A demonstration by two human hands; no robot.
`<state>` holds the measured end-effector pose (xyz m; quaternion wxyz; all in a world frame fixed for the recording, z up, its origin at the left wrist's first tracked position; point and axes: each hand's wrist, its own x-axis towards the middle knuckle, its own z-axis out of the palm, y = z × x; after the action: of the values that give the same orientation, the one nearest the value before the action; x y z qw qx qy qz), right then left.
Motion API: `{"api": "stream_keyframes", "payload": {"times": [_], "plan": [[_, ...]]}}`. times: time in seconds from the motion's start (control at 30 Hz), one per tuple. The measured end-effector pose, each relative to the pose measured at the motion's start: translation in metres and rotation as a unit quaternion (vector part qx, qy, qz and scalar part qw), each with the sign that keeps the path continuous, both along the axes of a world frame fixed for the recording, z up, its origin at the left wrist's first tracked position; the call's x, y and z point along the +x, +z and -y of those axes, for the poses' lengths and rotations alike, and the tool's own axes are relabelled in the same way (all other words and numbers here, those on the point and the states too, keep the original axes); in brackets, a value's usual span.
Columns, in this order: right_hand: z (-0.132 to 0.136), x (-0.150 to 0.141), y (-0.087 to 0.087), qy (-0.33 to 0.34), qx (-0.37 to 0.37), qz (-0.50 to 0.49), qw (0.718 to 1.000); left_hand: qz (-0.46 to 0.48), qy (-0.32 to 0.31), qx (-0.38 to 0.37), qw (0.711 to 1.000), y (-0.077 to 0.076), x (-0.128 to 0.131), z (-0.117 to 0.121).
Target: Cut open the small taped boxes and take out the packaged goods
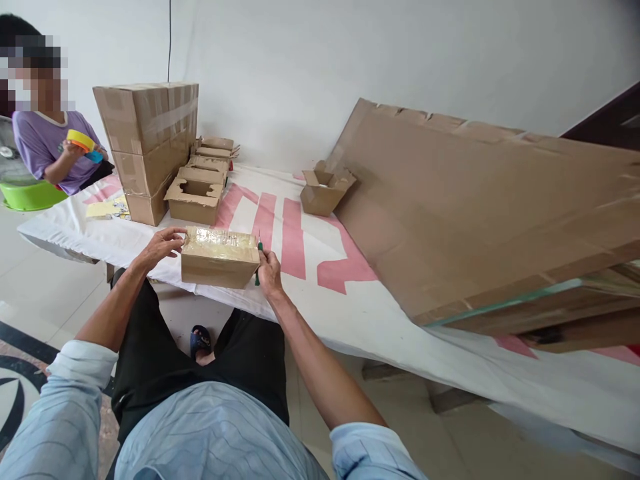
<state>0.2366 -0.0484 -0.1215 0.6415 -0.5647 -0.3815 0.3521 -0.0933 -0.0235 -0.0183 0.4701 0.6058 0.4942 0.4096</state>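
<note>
A small cardboard box (220, 267) sits at the table's front edge, its top covered with shiny clear tape. My left hand (163, 247) is at the box's left end, fingers apart, with the fingertips at its top corner. At the opposite end, my right hand (270, 272) is closed around a slim green-handled tool (257, 277) with a thin pointed tip standing upright. The knuckles of that hand lie close against the box's right side. Whether the tool has a blade or a screwdriver tip is too small to tell.
Taped boxes (145, 127) are stacked at the back left, beside a row of opened boxes (195, 200). Another opened box (325, 193) stands near the wall. A large cardboard carton (480, 213) fills the right side. A person in purple (55, 147) holds yellow tape (81, 140) at far left.
</note>
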Motion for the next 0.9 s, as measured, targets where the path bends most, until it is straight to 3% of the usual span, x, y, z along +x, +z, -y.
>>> {"api": "stream_keyframes", "payload": {"times": [0.27,0.47,0.6,0.9], "plan": [[-0.003,0.002,-0.006,0.012,0.015,-0.004,1.000,-0.008,0.017,0.049,0.999,-0.003,0.006,-0.001],[-0.005,0.002,-0.009,0.011,0.014,0.001,1.000,-0.015,0.055,0.017,0.998,0.002,0.014,-0.004],[-0.004,0.003,-0.008,0.006,0.020,0.009,1.000,-0.030,0.078,0.039,0.996,0.005,0.019,-0.006],[-0.006,0.003,-0.011,0.011,0.016,0.004,1.000,-0.072,0.056,0.072,0.993,0.010,0.017,-0.002]]}}
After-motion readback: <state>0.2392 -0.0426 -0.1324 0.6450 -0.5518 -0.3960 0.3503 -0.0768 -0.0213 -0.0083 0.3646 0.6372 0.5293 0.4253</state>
